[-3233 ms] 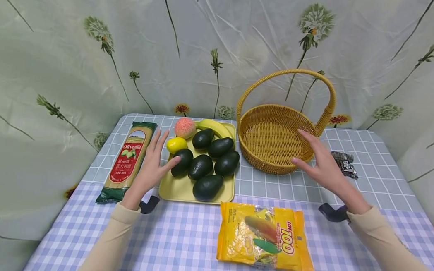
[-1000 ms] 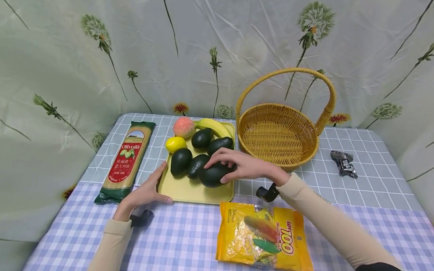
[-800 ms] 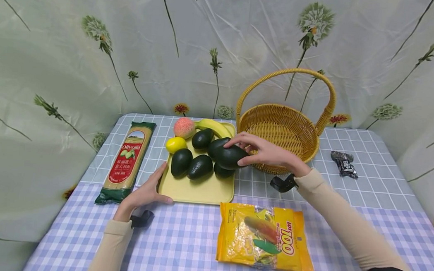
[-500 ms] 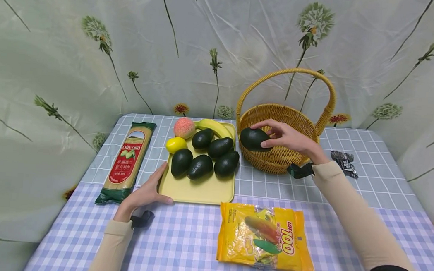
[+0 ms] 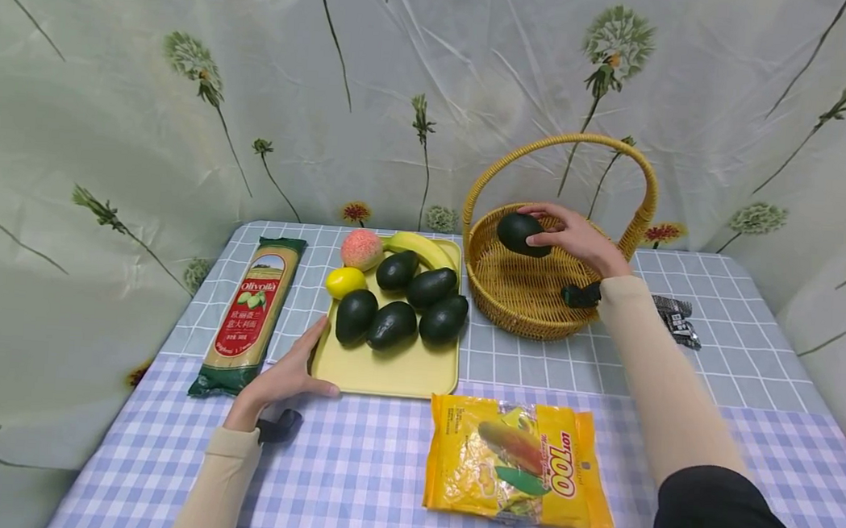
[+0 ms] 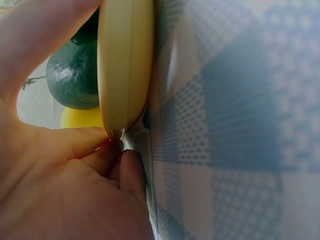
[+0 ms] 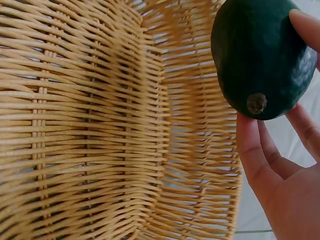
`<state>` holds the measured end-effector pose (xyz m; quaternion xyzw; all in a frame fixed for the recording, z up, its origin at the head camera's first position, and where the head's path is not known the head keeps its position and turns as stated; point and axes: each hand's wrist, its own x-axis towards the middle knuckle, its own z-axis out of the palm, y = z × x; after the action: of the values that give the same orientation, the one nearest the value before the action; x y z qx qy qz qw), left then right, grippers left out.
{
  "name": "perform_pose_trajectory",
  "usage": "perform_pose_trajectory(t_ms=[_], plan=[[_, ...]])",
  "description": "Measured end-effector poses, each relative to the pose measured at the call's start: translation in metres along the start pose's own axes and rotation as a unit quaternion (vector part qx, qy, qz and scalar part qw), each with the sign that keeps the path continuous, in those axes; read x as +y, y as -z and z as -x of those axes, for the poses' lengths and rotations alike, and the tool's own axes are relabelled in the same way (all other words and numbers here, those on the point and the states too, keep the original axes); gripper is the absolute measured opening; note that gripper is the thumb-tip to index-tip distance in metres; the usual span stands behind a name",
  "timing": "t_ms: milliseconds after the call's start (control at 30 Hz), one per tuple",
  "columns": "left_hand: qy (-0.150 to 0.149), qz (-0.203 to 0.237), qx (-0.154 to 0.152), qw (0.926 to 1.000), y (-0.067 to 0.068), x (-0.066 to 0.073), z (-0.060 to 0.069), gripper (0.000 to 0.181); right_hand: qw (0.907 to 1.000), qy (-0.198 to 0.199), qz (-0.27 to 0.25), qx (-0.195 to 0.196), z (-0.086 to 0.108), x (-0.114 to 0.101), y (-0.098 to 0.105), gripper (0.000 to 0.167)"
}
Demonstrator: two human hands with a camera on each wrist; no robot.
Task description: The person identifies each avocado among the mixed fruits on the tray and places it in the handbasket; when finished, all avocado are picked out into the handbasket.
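Observation:
A dark green avocado (image 5: 521, 234) is pinched in my right hand (image 5: 577, 237), held above the inside of the wicker basket (image 5: 517, 322). In the right wrist view the avocado (image 7: 260, 60) shows its stem end, with the thumb and fingers of my right hand (image 7: 290, 185) around it and the woven basket (image 7: 90, 125) alongside. My left hand (image 5: 285, 377) touches the left edge of the yellow tray (image 5: 387, 379). Up close, the left wrist view has the fingers of the left hand (image 6: 70, 175) against the tray's side wall (image 6: 125, 65). Several avocados (image 5: 393, 325) lie on the tray.
On the tray are also a lemon (image 5: 345, 283), a peach (image 5: 362, 249) and a banana (image 5: 424, 249). A pasta pack (image 5: 249, 314) lies to the left, a yellow candy bag (image 5: 520, 464) in front, small black packets (image 5: 679, 324) to the right. The basket's tall handle (image 5: 561, 139) arches above it.
My right hand has picked an avocado off the tray and carried it right and back over the basket. The left hand came down to the tray's edge and has stayed there.

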<state>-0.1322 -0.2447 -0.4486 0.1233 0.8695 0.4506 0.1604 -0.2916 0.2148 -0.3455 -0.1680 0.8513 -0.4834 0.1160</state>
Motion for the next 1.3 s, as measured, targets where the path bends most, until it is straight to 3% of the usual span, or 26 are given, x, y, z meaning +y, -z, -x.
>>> perform_pose_trajectory(t_ms=[167, 600, 800, 933, 1133, 1300], plan=[[0.002, 0.000, 0.000, 1.0000, -0.001, -0.001, -0.001, 0.122, 0.9997, -0.014, -0.005, 0.019, -0.009, 0.007, -0.006, 0.050], [0.005, -0.002, 0.001, 1.0000, -0.001, -0.003, -0.001, 0.122, 0.9964, -0.056, 0.051, 0.038, -0.018, 0.014, -0.029, 0.049], [0.005, -0.005, -0.001, 1.0000, -0.001, -0.003, -0.002, 0.122, 0.9946, -0.083, 0.056, 0.027, -0.018, 0.014, -0.032, 0.043], [0.009, -0.007, 0.000, 0.9999, -0.001, -0.002, -0.002, 0.122, 0.9950, -0.075, 0.062, 0.024, -0.016, 0.012, -0.029, 0.041], [0.006, -0.002, 0.003, 1.0000, -0.001, -0.002, -0.001, 0.121, 0.9986, -0.041, -0.003, 0.033, -0.007, 0.008, -0.021, 0.039], [0.006, -0.003, 0.002, 1.0000, -0.001, -0.003, -0.002, 0.121, 0.9970, -0.005, -0.078, -0.001, 0.002, 0.004, -0.018, 0.041]])
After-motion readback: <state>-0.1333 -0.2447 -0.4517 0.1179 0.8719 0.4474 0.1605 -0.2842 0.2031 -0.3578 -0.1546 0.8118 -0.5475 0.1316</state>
